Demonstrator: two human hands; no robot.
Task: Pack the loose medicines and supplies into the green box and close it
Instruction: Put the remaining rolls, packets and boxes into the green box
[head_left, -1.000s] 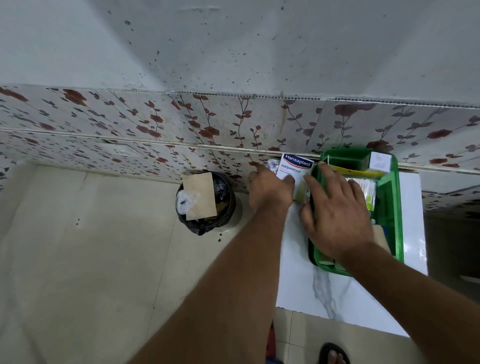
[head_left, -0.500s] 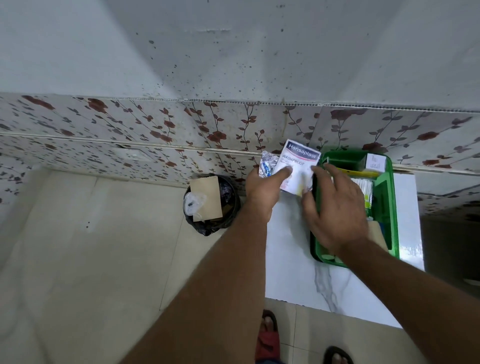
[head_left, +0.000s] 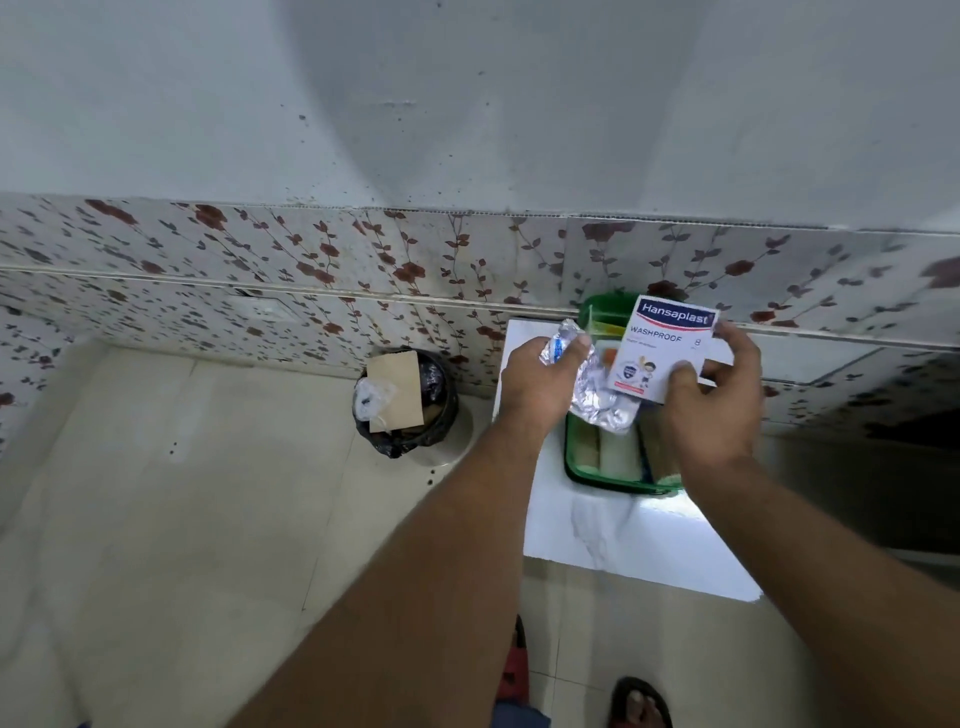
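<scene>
Green box (head_left: 618, 480) sits open on the white desk (head_left: 613, 540) against the tiled wall, partly filled; contents under the hands hard to tell apart. Right hand (head_left: 714, 400) pinches the Hansaplast packet (head_left: 662, 345) above the box. Left hand (head_left: 540, 376) is clenched on crinkled foil strips (head_left: 597, 397), also over the box. Judgement: lay the flat packet down first, along a wall, then tuck the foil into a gap so the lid can seat. Bin (head_left: 408, 402) stands on the floor, well apart.
</scene>
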